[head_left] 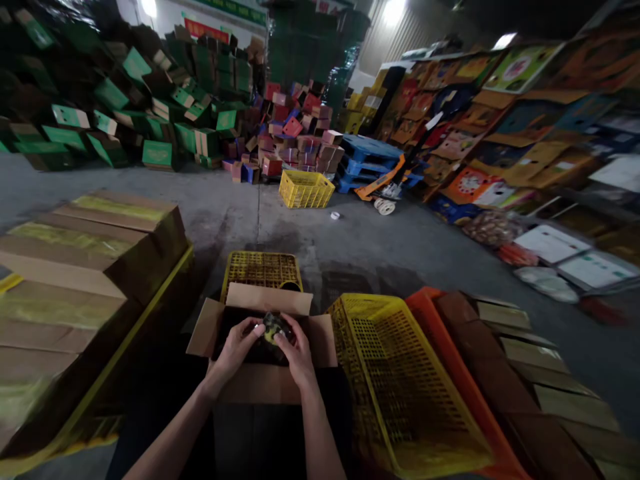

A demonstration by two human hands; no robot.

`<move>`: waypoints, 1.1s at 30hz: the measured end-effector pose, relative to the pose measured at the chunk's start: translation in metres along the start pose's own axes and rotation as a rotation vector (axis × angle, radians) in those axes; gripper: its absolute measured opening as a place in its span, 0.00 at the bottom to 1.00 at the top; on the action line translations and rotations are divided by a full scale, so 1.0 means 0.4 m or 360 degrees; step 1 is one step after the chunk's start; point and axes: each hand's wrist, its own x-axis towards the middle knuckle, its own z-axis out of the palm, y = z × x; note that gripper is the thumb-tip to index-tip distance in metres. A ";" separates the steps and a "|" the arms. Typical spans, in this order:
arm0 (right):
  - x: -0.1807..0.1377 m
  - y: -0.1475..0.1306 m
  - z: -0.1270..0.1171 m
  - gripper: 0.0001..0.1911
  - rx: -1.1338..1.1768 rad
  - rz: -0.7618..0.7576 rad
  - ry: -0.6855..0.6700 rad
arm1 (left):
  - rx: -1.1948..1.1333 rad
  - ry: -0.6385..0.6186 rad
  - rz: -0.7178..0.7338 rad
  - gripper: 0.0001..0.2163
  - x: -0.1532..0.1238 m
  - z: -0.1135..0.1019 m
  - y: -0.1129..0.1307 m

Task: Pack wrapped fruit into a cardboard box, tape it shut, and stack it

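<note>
Between my two hands is a small, roundish thing (273,325) with a dark, shiny covering and a yellow-green patch; its kind is not clear. My left hand (237,348) grips its left side, fingers bent and thumb on top. On the other side my right hand (299,347) closes round it, the thumb pressing near the yellow-green patch. Both hands are over an open cardboard box (270,300) whose flaps are spread outward. The box's inside is dark, and its contents cannot be made out.
Right of the box stands a yellow plastic crate (377,373), beside an orange crate (425,303) and brown cartons (500,373). Taped cardboard boxes (65,267) stand on the left. A yellow crate (263,267) lies beyond the box. Farther off are blue pallets (367,157) and an orange pallet jack (383,181).
</note>
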 end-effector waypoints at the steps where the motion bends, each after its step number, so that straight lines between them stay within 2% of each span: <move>1: -0.001 -0.011 0.000 0.27 -0.0103 0.0028 -0.0109 | -0.0004 0.0017 -0.0012 0.19 0.001 -0.002 -0.002; 3: -0.001 -0.033 -0.004 0.27 -0.0290 0.0062 -0.0253 | -0.0029 0.0048 -0.0035 0.20 0.003 -0.005 -0.005; 5: 0.003 -0.050 -0.016 0.26 -0.0433 0.0072 -0.0256 | -0.0078 0.0064 -0.0061 0.22 0.005 -0.006 -0.011; 9: 0.013 -0.058 -0.060 0.23 -0.0708 0.0117 0.0108 | -0.0236 0.0116 -0.0104 0.27 0.011 -0.001 -0.032; 12: 0.012 -0.048 -0.087 0.28 -0.1133 0.0117 0.0305 | -0.0332 0.0156 -0.0127 0.28 0.016 0.000 -0.050; 14: 0.006 -0.041 -0.086 0.32 -0.1392 0.0023 0.0217 | -0.0375 0.0161 -0.0142 0.29 0.019 -0.002 -0.056; 16: 0.003 -0.039 -0.068 0.31 -0.1673 -0.0030 0.0029 | -0.0404 0.0165 -0.0150 0.29 0.019 -0.005 -0.055; 18: 0.005 -0.040 -0.041 0.27 -0.2026 0.0026 -0.0141 | -0.0417 0.0172 -0.0148 0.29 0.019 -0.006 -0.050; 21: 0.020 -0.044 -0.008 0.25 -0.2456 0.0165 -0.0260 | -0.0419 0.0174 -0.0137 0.29 0.016 -0.007 -0.039; 26: 0.053 -0.030 0.002 0.23 -0.2610 0.0290 -0.0390 | -0.0426 0.0155 -0.0117 0.28 0.010 -0.008 -0.029; 30: 0.070 -0.010 0.003 0.20 -0.2659 0.0264 -0.0491 | -0.0440 0.0137 -0.0106 0.28 0.012 -0.009 -0.031; 33: 0.083 0.002 0.005 0.21 -0.2665 0.0260 -0.0525 | -0.0441 0.0150 -0.0110 0.29 0.018 -0.009 -0.038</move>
